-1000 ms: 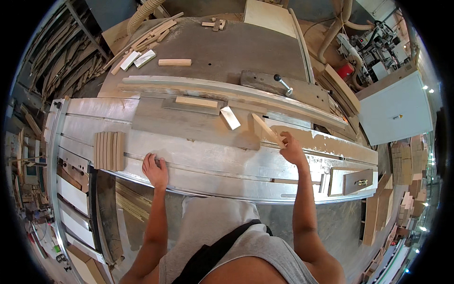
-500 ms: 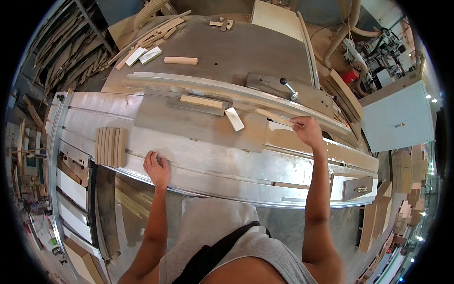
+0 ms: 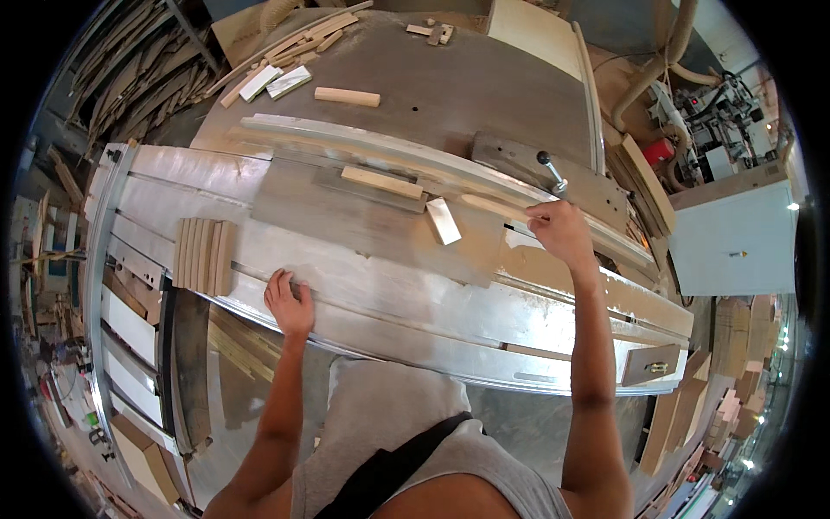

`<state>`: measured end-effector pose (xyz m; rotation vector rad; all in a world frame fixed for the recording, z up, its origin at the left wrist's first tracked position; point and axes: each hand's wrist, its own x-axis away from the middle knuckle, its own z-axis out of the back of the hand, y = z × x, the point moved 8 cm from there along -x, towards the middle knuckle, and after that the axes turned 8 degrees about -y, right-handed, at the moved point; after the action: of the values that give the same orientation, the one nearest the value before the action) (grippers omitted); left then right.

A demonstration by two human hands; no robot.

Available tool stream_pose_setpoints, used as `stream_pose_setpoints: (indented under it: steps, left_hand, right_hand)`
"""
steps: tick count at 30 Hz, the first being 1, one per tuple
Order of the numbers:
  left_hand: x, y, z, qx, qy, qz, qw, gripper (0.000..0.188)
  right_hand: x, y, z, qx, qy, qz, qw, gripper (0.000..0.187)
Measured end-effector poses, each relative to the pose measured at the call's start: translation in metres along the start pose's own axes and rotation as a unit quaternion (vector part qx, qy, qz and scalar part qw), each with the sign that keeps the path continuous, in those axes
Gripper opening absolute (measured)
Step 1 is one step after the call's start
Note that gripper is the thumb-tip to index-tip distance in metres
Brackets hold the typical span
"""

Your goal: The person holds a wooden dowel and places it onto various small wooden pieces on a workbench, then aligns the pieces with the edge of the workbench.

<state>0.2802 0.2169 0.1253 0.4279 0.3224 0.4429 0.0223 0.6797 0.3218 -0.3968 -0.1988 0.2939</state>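
My right hand [image 3: 562, 232] is closed in a pinch on the right end of a thin wooden strip [image 3: 494, 207]. The strip lies along the near side of a long metal fence [image 3: 363, 143], its free end pointing left. Beside that end sits a small white-faced block [image 3: 443, 221], and a pale wooden bar [image 3: 381, 182] lies just beyond it to the left. My left hand [image 3: 290, 303], fingers loosely apart, rests empty on the metal sliding table [image 3: 363, 294] by its near edge. Left of it stands a row of wooden blocks [image 3: 203, 257] set side by side.
A lever with a black knob [image 3: 552, 170] rises beyond my right hand. On the far dark tabletop [image 3: 450, 95] lie a wooden piece [image 3: 347, 97], two white-faced blocks [image 3: 275, 82] and several offcuts. A brown block with a brass fitting [image 3: 650, 367] sits at the table's right end.
My right hand has moved a little left with the wooden strip, whose free end is nearer the white-faced block. The whole view has shifted slightly. My left hand stays on the table.
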Motion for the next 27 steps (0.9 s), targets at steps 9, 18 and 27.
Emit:
stream_pose_setpoints:
  steps: [9, 18, 27]
  left_hand:
    - [-0.002, 0.004, 0.0, -0.012, 0.011, -0.007, 1.0, 0.036]
    - [-0.002, 0.008, 0.006, -0.015, 0.004, 0.004, 1.0, 0.036]
    - [-0.002, 0.004, 0.005, 0.003, -0.002, 0.007, 1.0, 0.037]
  right_hand:
    - [-0.03, -0.032, 0.003, 0.069, 0.011, 0.003, 0.998, 0.02]
    - [-0.034, -0.043, 0.005, 0.071, -0.008, 0.006, 0.997, 0.019]
    - [-0.024, -0.034, 0.012, 0.03, -0.013, 0.003, 0.999, 0.021]
